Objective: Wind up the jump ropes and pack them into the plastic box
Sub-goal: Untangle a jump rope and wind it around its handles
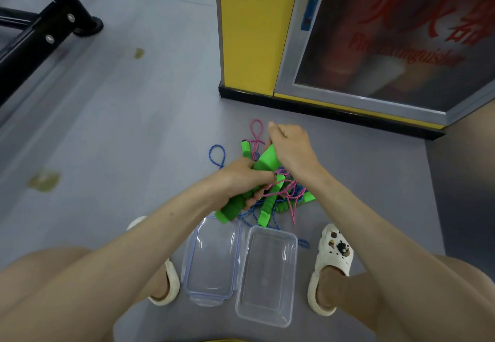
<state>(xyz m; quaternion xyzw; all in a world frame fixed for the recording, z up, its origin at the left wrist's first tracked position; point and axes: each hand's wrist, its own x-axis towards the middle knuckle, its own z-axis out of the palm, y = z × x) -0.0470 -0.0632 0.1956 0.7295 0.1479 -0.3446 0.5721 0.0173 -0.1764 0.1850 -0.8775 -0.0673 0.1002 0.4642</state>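
- The jump ropes (284, 194) lie in one tangle on the floor just beyond the far end of the plastic box (267, 274), which stands open and holds nothing.
- Its lid (211, 258) lies flat just beside the box on its left, the two almost touching along their long sides.
- The left hand (241, 178) grasps a green handle (231, 211). The handle's long axis slants from above the lid's far edge up and away to the right, across the box's own long axis, which runs straight away from us.
- The right hand (290, 149) is clenched farther beyond the box, over the top of another green piece. We cannot tell whether it pinches that piece or the pink cord (256, 127) (the knuckles hide the grip).
- A loop of pink cord and a loop of blue cord (217, 154) stick out of the tangle on the side away from the box, and loose blue cord trails down past its far right corner.
- We judge that nothing is wound yet. The left hand is the nearer to the box, so a finished bundle would come toward us and down, turned to lie along the box.
- Behind the tangle, well apart from the box, a glass-fronted cabinet (388, 92) carries blurred red lettering that we read as "Fire Extinguisher". The large red characters above it are too smeared to make out.
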